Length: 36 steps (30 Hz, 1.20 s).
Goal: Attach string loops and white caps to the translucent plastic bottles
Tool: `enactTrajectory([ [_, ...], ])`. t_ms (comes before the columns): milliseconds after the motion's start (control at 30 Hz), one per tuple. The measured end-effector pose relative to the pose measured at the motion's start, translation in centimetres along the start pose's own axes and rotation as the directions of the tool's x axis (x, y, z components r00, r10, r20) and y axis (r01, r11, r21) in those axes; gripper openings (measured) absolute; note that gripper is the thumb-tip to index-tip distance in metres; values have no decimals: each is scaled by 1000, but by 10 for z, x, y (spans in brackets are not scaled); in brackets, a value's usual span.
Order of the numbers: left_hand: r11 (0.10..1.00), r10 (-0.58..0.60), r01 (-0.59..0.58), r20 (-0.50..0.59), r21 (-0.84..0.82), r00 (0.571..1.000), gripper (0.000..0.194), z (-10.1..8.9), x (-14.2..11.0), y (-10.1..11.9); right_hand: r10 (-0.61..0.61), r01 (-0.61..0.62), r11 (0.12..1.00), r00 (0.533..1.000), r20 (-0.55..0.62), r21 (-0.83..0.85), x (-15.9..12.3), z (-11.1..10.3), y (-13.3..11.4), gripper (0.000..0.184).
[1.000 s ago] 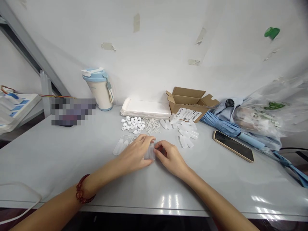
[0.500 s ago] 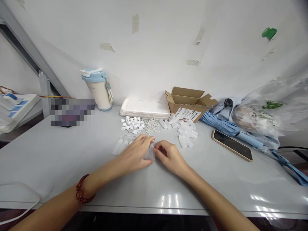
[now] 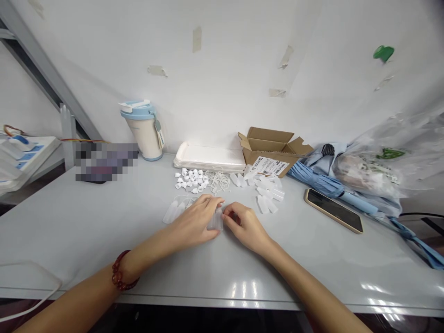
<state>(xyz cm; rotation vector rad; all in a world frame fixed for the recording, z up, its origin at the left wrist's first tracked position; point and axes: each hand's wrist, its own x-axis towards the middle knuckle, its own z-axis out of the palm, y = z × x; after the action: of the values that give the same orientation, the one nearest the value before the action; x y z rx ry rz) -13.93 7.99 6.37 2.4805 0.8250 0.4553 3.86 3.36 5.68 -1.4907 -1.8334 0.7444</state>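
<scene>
Since the earlier frame, both hands stay almost unmoved. The left hand (image 3: 197, 222) is loosely open over small translucent plastic bottles (image 3: 218, 220) on the grey, smooth table (image 3: 194, 273); the right hand (image 3: 248, 226) is closed, its fingertips at their right edge.

Round red-brown beads (image 3: 118, 276) in a bracelet around the left wrist.

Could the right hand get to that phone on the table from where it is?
Probably yes: between the right hand and the phone I see only bare tabletop.
</scene>
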Motion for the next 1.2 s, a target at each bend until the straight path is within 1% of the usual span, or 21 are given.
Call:
enactTrajectory([
  [133, 1000, 1, -1, -6, 6, 1000, 54, 0, 1, 0, -18, 18, 1000, 1000, -8, -12, 0, 0, 1, 9],
  [267, 1000, 5, -5, 12, 10, 1000, 56, -2, 1, 2, -37, 36, 999, 999, -16, -21, 0, 1, 1, 9],
  [333, 1000, 12, -12, 18, 9, 1000, 57, -4, 0, 3, -35, 35, 999, 999, -11, -21, 1, 1, 1, 9],
  [400, 1000, 27, -27, 15, 9, 1000, 59, -5, 0, 3, -20, 19, 1000, 999, -30, -14, 0, 2, 1, 9],
  [500, 999, 36, -36, -25, 13, 999, 56, -7, 1, 0, 32, -30, 999, 993, -118, 12, 0, 1, 5, 11],
  [567, 999, 12, -10, -72, 30, 997, 47, -9, 5, -4, 29, -31, 999, 982, -188, -7, 3, -1, 10, 12],
  [633, 997, -11, 20, -120, 69, 993, 39, -12, 10, -10, -47, 20, 994, 964, -260, -107, 10, -6, 17, 9],
  [667, 995, -11, 25, -137, 96, 991, 37, -13, 13, -14, -110, 53, 980, 949, -296, -193, 14, -9, 21, 9],
  [700, 992, -3, 20, -139, 121, 990, 36, -15, 16, -17, -177, 86, 955, 932, -316, -283, 20, -12, 24, 12],
  [733, 990, 11, 8, -130, 144, 991, 35, -16, 19, -20, -234, 108, 920, 922, -308, -376, 26, -14, 27, 17],
  [767, 987, 24, -5, -118, 163, 993, 35, -17, 21, -23, -264, 106, 876, 922, -284, -470, 33, -17, 29, 23],
  [800, 984, 35, -16, -106, 178, 994, 36, -17, 23, -25, -264, 83, 823, 932, -250, -562, 39, -19, 31, 27],
  [900, 976, 51, -31, -87, 216, 995, 38, -17, 27, -29, -190, 13, 635, 972, -139, -772, 55, -21, 35, 34],
  [967, 971, 61, -41, -77, 235, 995, 40, -16, 29, -31, -161, 6, 536, 982, -95, -844, 61, -20, 36, 34],
  [1000, 970, 66, -46, -73, 239, 995, 40, -15, 29, -31, -160, 9, 503, 984, -83, -865, 62, -19, 36, 33],
  [1067, 970, 71, -51, -76, 240, 995, 40, -15, 29, -33, -164, 8, 466, 983, -77, -885, 63, -18, 37, 32],
  [1200, 975, 57, -37, -84, 217, 995, 38, -15, 29, -33, -154, 1, 458, 985, -79, -889, 58, -18, 38, 35],
])
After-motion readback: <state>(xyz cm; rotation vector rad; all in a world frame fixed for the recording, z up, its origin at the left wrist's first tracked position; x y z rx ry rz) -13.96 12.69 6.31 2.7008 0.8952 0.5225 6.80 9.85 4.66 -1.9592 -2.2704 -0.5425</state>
